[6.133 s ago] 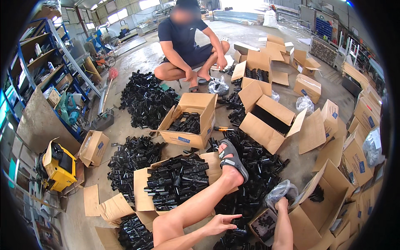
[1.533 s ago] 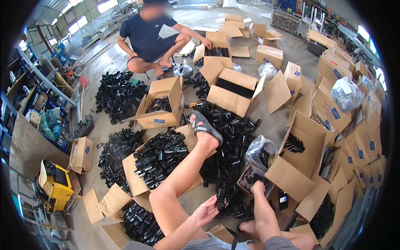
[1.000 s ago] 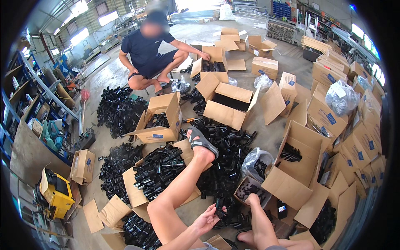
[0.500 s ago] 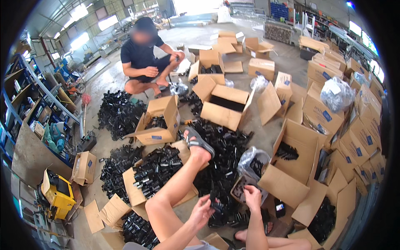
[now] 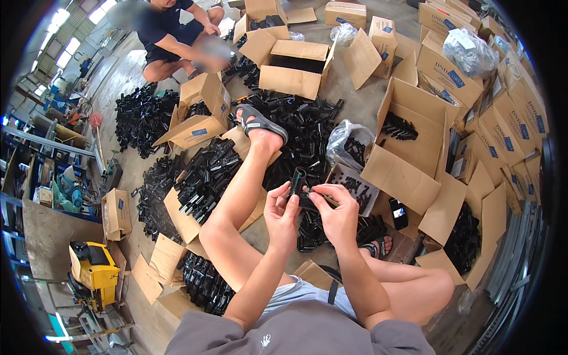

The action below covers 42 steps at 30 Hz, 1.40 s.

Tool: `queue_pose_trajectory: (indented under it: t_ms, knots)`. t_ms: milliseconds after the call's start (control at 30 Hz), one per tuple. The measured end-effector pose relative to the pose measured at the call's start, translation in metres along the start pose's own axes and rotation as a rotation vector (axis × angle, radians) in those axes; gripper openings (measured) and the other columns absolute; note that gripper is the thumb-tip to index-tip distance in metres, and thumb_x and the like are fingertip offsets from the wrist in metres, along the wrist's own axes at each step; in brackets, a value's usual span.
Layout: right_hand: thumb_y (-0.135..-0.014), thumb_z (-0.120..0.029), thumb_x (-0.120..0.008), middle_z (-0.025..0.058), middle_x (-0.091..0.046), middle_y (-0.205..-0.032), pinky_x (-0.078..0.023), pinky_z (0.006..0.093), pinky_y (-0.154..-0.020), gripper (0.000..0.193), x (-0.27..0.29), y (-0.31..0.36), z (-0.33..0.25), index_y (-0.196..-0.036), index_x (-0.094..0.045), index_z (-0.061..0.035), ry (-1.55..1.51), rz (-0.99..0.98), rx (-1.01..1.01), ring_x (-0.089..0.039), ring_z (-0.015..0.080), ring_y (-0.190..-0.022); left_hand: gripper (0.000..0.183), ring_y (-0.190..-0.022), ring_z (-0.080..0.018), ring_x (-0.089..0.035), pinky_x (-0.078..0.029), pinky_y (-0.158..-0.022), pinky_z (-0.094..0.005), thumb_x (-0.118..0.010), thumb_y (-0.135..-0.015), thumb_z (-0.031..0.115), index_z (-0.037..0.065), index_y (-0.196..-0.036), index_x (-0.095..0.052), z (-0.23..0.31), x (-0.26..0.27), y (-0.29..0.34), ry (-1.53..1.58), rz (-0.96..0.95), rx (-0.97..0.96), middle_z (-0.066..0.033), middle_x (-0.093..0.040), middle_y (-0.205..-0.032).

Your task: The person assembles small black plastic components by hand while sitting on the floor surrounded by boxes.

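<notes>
So you've got a black tube (image 5: pixel 297 182) in your left hand (image 5: pixel 281 214), fingers curled in, right hand (image 5: pixel 337 213) pinching its near end, by a pile of black parts (image 5: pixel 305 133).

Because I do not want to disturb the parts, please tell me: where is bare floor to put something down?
The floor is bare between the middle black pile, plastic bag and large open carton. Another patch lies between the small left carton and the left pile. Around the left hand and right hand, loose black parts leave little room.
</notes>
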State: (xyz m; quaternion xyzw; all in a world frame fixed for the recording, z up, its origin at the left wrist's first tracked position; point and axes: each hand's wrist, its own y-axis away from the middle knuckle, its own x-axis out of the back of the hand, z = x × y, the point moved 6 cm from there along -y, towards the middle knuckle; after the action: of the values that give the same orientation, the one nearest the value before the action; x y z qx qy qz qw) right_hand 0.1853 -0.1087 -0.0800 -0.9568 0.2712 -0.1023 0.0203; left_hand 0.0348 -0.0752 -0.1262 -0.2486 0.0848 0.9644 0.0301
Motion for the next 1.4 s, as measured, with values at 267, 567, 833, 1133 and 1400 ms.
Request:
queue_pose_trajectory:
  t_ms: [267, 567, 833, 1133, 1400]
  knots:
    - [-0.083, -0.012, -0.081, 0.0109, -0.075, -0.100, -0.054, 0.0354, -0.089, 0.016, -0.012, 0.016, -0.004, -0.098, -0.081, -0.0067, -0.029, 0.054, 0.003, -0.071, 0.0248, -0.095, 0.034, -0.104, -0.0107, -0.065, -0.054, -0.084, -0.0224, -0.065, -0.099, -0.002, 0.005, -0.131, -0.056, 0.003, 0.004, 0.009, 0.007, 0.042, -0.037, -0.0076, -0.067, -0.124]
    - [-0.083, -0.013, -0.079, 0.0119, -0.073, -0.097, -0.055, 0.0391, -0.086, 0.014, -0.008, 0.015, -0.002, -0.096, -0.081, -0.0069, -0.064, 0.005, 0.047, -0.069, 0.0291, -0.094, 0.034, -0.113, -0.0161, -0.064, -0.054, -0.092, -0.0256, -0.059, -0.100, -0.006, 0.001, -0.132, -0.053, 0.002, 0.008, 0.013, -0.011, -0.003, -0.152, -0.0122, -0.065, -0.125]
    - [-0.085, -0.008, -0.080, 0.0113, -0.074, -0.098, -0.055, 0.0321, -0.085, 0.013, -0.011, 0.016, 0.014, -0.097, -0.080, -0.0028, -0.104, 0.004, -0.015, -0.071, 0.0218, -0.093, 0.033, -0.110, -0.0136, -0.065, -0.057, -0.081, -0.0206, -0.060, -0.101, -0.003, 0.001, -0.133, -0.053, 0.003, 0.003, 0.015, -0.044, -0.027, -0.161, -0.0136, -0.064, -0.127]
    - [-0.088, -0.014, -0.077, 0.0125, -0.070, -0.099, -0.053, 0.0388, -0.089, 0.012, -0.008, 0.014, -0.003, -0.095, -0.076, -0.0037, -0.008, -0.001, 0.105, -0.068, 0.0290, -0.100, 0.031, -0.112, -0.0146, -0.065, -0.057, -0.090, -0.0263, -0.061, -0.101, -0.001, 0.004, -0.130, -0.053, 0.001, 0.014, 0.009, -0.204, -0.047, -0.186, -0.0096, -0.065, -0.127]
    - [-0.089, -0.005, -0.075, 0.0130, -0.071, -0.104, -0.052, 0.0346, -0.091, 0.012, -0.012, 0.019, -0.003, -0.097, -0.070, 0.0018, -0.115, 0.026, 0.116, -0.068, 0.0248, -0.100, 0.034, -0.117, -0.0155, -0.060, -0.048, -0.100, -0.0291, -0.066, -0.095, -0.008, -0.001, -0.127, -0.056, 0.001, 0.012, 0.013, -0.097, -0.015, -0.151, -0.0122, -0.064, -0.126]
